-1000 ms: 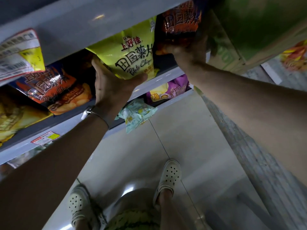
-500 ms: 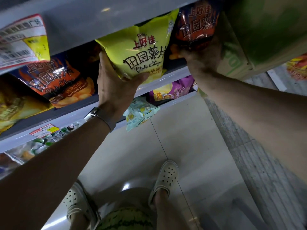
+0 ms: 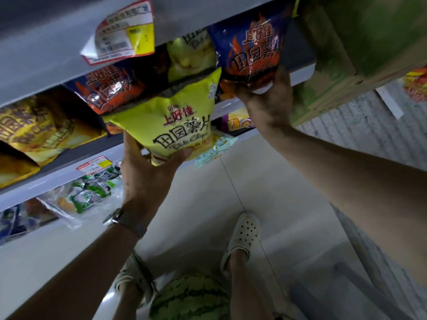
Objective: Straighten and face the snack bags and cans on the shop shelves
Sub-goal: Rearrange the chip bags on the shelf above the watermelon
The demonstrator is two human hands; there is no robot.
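Far to the left of the left grip (image 3: pixel 147 172), gold snack bags (image 3: pixel 34 128) lie slumped on the shelf (image 3: pixel 57 172). Above them a price label (image 3: pixel 122 31) hangs from the edge of the shelf overhead. Just up and left of this grip, a blue-and-orange chip bag (image 3: pixel 108 88) leans on the same shelf, and below it green-printed packets (image 3: pixel 90 192) sit on the next shelf down.

The left grip grasps the yellow chip bag (image 3: pixel 175 125) by its lower end, with the thumb across the front and the fingers behind. The bag is tilted, printed face outward, in front of the shelf edge. A second yellow bag (image 3: pixel 189 56) stands behind and above it (its print is partly hidden).

The right grip (image 3: pixel 268 100) clasps the bottom of a blue flame-printed bag (image 3: pixel 254 45) from below and holds it upright at the shelf front. Its fingers are curled under the crumpled base. Just below this grip is a purple bag (image 3: pixel 235 121), and beside that a pale green packet (image 3: pixel 217 148). To the right of the grip stands a green carton (image 3: pixel 346 54).
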